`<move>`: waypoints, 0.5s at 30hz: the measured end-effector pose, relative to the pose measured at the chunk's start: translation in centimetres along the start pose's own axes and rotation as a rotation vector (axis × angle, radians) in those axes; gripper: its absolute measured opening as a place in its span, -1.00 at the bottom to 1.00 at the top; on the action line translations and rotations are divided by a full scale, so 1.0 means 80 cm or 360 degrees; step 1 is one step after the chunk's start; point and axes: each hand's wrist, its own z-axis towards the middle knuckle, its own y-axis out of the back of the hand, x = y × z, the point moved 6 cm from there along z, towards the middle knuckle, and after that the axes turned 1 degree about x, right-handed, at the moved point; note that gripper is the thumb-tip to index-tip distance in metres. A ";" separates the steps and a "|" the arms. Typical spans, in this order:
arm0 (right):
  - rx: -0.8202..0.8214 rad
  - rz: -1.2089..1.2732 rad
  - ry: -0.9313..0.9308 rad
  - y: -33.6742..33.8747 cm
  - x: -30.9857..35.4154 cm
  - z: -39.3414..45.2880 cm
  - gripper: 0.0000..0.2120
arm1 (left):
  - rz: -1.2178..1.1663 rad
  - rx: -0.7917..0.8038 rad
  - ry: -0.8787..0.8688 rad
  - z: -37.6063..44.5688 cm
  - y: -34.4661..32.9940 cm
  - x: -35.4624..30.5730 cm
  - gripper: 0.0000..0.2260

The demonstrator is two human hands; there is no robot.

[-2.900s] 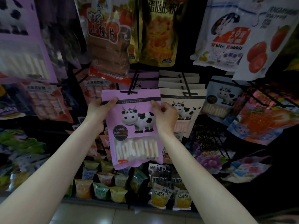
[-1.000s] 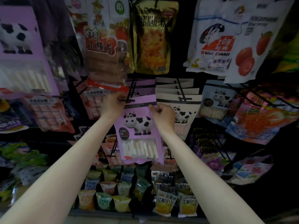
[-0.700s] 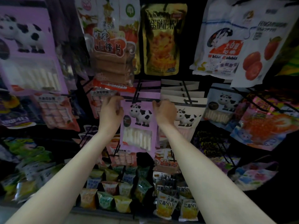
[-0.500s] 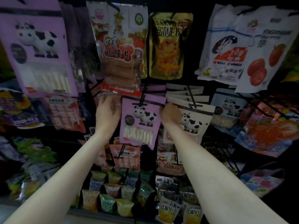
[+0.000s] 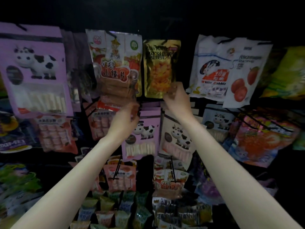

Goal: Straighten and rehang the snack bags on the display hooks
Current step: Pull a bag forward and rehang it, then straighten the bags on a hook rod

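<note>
Two bare arms reach up to a dark display rack hung with snack bags. The left hand (image 5: 126, 119) is blurred, its fingers curled at the top left corner of a small purple plastic bag printed with a black-and-white cow (image 5: 142, 134); whether that grip actually pinches the bag or only touches it I cannot tell. This purple bag hangs on a black wire hook in the middle row of the rack, straight and upright, with more purple bags stacked behind it. The right hand (image 5: 177, 98) is raised higher, its fingers curled and pinching the lower right corner of a gold foil bag of yellow snacks (image 5: 160, 68), which hangs in the top row. Just left of the gold bag hangs a clear bag with red and white print (image 5: 116, 66). Just right of the purple bag, under the right wrist, hangs a cream bag with the same cow (image 5: 179, 138). At the rack's top left edge a large purple cow bag (image 5: 34, 70) hangs close to the camera
</note>
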 end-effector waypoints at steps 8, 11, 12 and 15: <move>0.0124 0.0191 -0.0158 -0.039 0.001 0.063 -0.50 | 0.0214 0.0254 -0.0040 0.000 -0.009 0.007 -0.74; 0.0352 0.0074 0.0008 -0.080 0.025 0.061 -0.57 | 0.0121 0.0160 -0.0032 -0.002 0.008 0.012 -0.74; 0.0376 0.0087 0.0029 -0.088 0.031 0.064 -0.59 | 0.0113 0.0117 0.0002 -0.003 0.016 0.016 -0.73; 0.0394 0.0256 -0.0063 -0.099 0.046 0.068 -0.65 | 0.0083 0.0017 0.0121 -0.008 0.042 0.033 -0.70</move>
